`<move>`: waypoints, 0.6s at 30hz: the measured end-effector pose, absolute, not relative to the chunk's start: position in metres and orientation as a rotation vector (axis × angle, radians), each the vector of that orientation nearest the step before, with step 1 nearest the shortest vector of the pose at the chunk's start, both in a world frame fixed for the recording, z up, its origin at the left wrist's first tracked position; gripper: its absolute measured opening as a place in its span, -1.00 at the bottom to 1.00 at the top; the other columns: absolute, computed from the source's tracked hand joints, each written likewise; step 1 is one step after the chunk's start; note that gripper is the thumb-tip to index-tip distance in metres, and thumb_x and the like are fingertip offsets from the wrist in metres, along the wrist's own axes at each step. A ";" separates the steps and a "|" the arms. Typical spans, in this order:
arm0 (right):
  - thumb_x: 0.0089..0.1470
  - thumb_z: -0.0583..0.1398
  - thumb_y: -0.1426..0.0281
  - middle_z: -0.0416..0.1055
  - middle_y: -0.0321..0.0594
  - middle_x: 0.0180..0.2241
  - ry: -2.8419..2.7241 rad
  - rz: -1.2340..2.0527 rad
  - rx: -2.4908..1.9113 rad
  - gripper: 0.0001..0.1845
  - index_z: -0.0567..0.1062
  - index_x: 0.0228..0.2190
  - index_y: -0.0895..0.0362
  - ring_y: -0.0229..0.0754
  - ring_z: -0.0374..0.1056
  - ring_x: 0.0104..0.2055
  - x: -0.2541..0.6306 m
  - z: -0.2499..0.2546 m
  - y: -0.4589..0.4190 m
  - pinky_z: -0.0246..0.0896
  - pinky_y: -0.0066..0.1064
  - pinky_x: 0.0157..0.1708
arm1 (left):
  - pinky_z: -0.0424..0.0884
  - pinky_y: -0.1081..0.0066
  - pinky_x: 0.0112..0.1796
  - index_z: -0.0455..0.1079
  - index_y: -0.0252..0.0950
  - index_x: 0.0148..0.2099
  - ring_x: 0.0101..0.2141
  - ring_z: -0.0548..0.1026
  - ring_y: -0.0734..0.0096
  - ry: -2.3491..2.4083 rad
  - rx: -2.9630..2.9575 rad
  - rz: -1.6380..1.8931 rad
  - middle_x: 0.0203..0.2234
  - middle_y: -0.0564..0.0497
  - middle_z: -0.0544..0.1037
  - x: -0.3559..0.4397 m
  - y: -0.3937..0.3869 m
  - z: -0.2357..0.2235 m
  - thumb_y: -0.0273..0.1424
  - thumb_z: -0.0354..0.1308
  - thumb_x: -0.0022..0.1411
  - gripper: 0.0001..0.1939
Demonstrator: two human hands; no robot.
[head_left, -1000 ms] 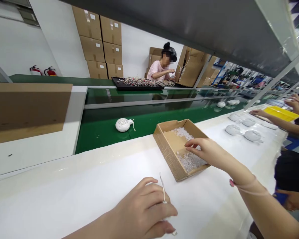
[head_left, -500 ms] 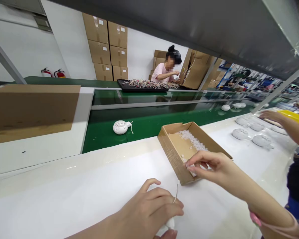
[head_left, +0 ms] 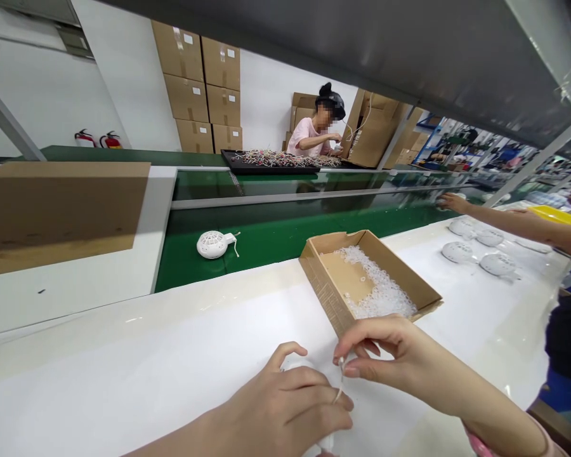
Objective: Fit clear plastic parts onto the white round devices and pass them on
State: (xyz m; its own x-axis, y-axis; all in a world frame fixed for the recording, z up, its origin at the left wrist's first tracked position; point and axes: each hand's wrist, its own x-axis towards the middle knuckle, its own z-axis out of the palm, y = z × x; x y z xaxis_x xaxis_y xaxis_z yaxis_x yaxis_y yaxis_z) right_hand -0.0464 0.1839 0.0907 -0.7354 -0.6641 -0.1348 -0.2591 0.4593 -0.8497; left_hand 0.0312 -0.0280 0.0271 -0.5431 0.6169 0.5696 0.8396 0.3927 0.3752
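Note:
My left hand [head_left: 285, 403] is wrapped over a white round device [head_left: 327, 443] at the front of the white table. Most of that device is hidden under my fingers. A thin white cord [head_left: 339, 392] rises from it past my fingers. My right hand [head_left: 390, 355] pinches a tiny pale piece at the cord's upper tip; it looks like one of the clear rings, partly covered by my fingertips. Just behind that hand stands an open cardboard box [head_left: 324, 292] with many small clear plastic rings [head_left: 383, 292] in it.
A white device with a vented dome [head_left: 212, 245] lies on the green conveyor belt [head_left: 266, 235]. More such devices [head_left: 497, 264] rest at the table's right. A co-worker's arm [head_left: 514, 222] reaches over the belt. A brown cardboard sheet [head_left: 61, 209] lies left; a grey shelf [head_left: 361, 44] hangs overhead.
My right hand has moved from the box's near edge down and left to the cord tip. The device on the belt has shifted left. A co-worker's arm now extends over the belt.

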 end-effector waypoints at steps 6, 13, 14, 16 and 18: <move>-0.02 0.39 0.32 0.59 -0.36 -0.38 1.945 -1.411 -0.536 -0.72 0.57 -0.20 -0.01 -0.29 0.35 -0.38 -0.034 0.085 0.186 0.24 -0.45 -0.28 | -0.03 0.21 0.17 0.18 -0.22 0.06 -0.16 0.56 0.38 -2.348 -1.204 -0.927 -0.21 0.02 0.65 0.028 -0.029 0.021 -0.22 -0.20 0.51 -0.74; -0.04 0.40 0.21 0.59 -0.26 -0.45 2.010 -1.638 -0.447 -0.84 0.66 -0.42 0.02 -0.23 0.41 -0.39 -0.008 0.046 0.183 0.30 -0.46 -0.35 | -0.01 -0.01 0.19 0.08 -0.17 0.06 -0.09 0.54 0.26 -2.379 -1.073 -1.102 -0.09 -0.03 0.58 0.021 -0.026 0.009 0.14 -0.13 0.36 -0.49; -0.04 0.40 0.20 0.60 -0.24 -0.42 2.010 -1.685 -0.486 -0.85 0.68 -0.41 -0.01 -0.22 0.43 -0.38 -0.005 0.042 0.183 0.32 -0.46 -0.36 | 0.13 0.04 0.15 0.11 -0.18 0.02 -0.11 0.54 0.26 -2.373 -1.084 -1.100 -0.10 -0.04 0.58 0.021 -0.026 0.008 0.14 -0.09 0.35 -0.49; -0.01 0.39 0.22 0.62 -0.21 -0.35 2.014 -1.735 -0.582 -0.87 0.70 -0.35 -0.07 -0.19 0.48 -0.34 -0.001 0.037 0.184 0.38 -0.46 -0.36 | 0.36 0.20 -0.02 0.17 -0.20 -0.03 -0.15 0.54 0.25 -2.345 -1.107 -1.079 -0.13 -0.06 0.57 0.020 -0.027 0.009 0.12 -0.02 0.33 -0.50; 0.07 0.35 0.26 0.62 -0.21 -0.30 2.013 -1.761 -0.639 -0.87 0.69 -0.29 -0.14 -0.19 0.52 -0.30 0.002 0.037 0.185 0.44 -0.46 -0.31 | 0.45 0.31 -0.16 0.22 -0.24 -0.05 -0.17 0.52 0.24 -2.320 -1.127 -1.043 -0.16 -0.09 0.55 0.019 -0.027 0.010 0.10 0.02 0.32 -0.51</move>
